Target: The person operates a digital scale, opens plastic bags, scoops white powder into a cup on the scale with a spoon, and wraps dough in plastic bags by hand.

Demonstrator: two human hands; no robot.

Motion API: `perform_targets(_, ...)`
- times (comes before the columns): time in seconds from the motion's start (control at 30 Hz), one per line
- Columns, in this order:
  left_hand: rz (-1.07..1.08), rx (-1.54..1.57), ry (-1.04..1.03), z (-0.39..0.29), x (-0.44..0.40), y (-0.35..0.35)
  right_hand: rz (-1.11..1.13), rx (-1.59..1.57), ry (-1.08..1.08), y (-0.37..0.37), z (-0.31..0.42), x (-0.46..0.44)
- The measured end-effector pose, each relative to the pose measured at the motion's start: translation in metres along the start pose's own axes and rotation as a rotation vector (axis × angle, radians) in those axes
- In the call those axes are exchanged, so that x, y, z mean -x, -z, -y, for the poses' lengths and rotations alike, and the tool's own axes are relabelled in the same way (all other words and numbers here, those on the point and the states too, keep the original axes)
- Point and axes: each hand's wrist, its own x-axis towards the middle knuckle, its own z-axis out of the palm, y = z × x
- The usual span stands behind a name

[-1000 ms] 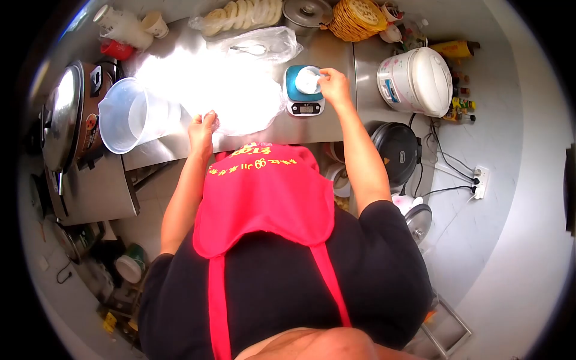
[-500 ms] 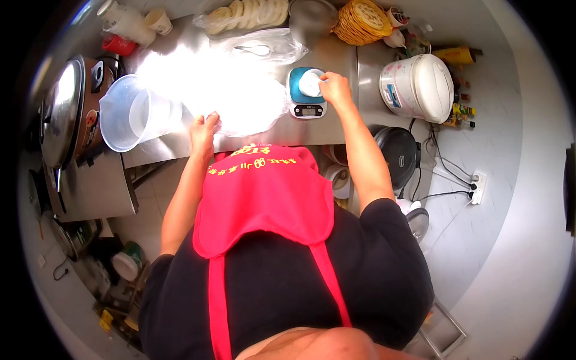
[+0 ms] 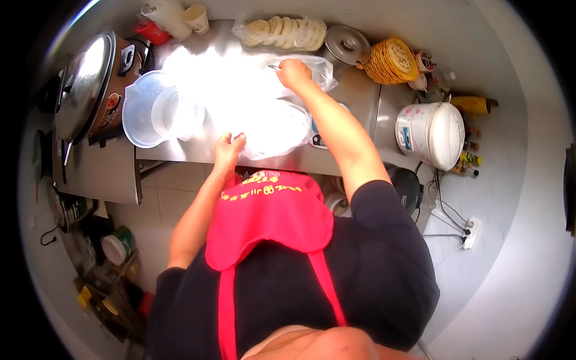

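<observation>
My left hand (image 3: 229, 149) is at the front edge of the steel counter, fingers closed at the near edge of a clear plastic bag (image 3: 279, 129). Glare washes out much of that bag. My right hand (image 3: 294, 74) reaches further back, its fingers closed on a spoon (image 3: 274, 67), of which only a small part shows. Beneath it lies another clear plastic bag (image 3: 324, 69). My right forearm mostly covers the kitchen scale (image 3: 317, 141), and the white cup seen on it earlier is hidden or out of sight.
Left of my hands stand a clear plastic jug (image 3: 139, 114) and a large lidded electric pot (image 3: 90, 84). Bagged flat breads (image 3: 285, 31), a metal lid (image 3: 347, 43) and a woven yellow item (image 3: 390, 63) line the back. A white rice cooker (image 3: 429, 135) sits at right.
My right hand has left the white cup on the scale and moved back and left to the spoon. My left hand stays by the bag's edge. The whole view has shifted somewhat.
</observation>
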Motion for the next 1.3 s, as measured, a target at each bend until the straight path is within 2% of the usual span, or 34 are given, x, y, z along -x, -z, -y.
perform_targets(0.03, -0.001, -0.006, -0.015, 0.002, -0.001, -0.002, 0.053, 0.102, -0.019, -0.015, -0.001, -0.017)
perform_targets(0.27, -0.030, 0.025, -0.010, 0.002, 0.008, -0.007, 0.081, 0.208, 0.068, -0.068, -0.016, -0.063)
perform_targets(0.33, -0.028, 0.022, 0.004, 0.006, 0.006, -0.001, 0.066, 0.226, 0.100, -0.053, -0.013, -0.055)
perform_targets(0.4, -0.018, -0.017, 0.025, 0.009, 0.002, 0.006, -0.002, 0.230, 0.220, -0.029, -0.011, -0.037)
perform_targets(0.47, -0.010, -0.015, 0.017, 0.007, 0.002, 0.002, -0.041, 0.193, 0.257, -0.010, -0.029, -0.019)
perform_targets(0.57, 0.006, 0.015, 0.008, 0.003, 0.000, -0.001, -0.224, -0.136, 0.358, 0.001, -0.055, -0.005)
perform_targets(0.6, 0.010, 0.038, 0.011, 0.002, 0.000, -0.001, -0.225, -0.131, 0.355, 0.006, -0.053, 0.001)
perform_targets(0.67, 0.027, 0.025, 0.030, 0.004, -0.003, 0.000, -0.281, -0.490, 0.075, 0.015, -0.048, 0.011)
perform_targets(0.73, 0.023, 0.043, 0.015, -0.001, -0.002, -0.001, -0.361, -0.537, 0.047, 0.004, -0.052, 0.010)
perform_targets(0.8, 0.026, 0.033, 0.013, 0.000, -0.002, -0.002, -0.323, -0.642, -0.120, -0.006, -0.051, 0.009)
perform_targets(0.97, 0.039, 0.002, 0.014, 0.003, 0.000, 0.000, -0.406, -0.519, -0.067, -0.010, -0.057, 0.016)
perform_targets(1.03, 0.028, 0.020, -0.004, 0.006, 0.001, -0.001, -0.363, -0.344, -0.099, -0.005, -0.057, 0.017)
perform_targets(1.13, 0.019, -0.008, -0.009, 0.012, 0.002, 0.001, -0.419, -0.237, -0.082, -0.002, -0.054, 0.020)
perform_targets(1.3, 0.010, 0.022, 0.010, 0.016, 0.001, 0.004, -0.477, -0.315, -0.084, 0.015, -0.053, 0.036)
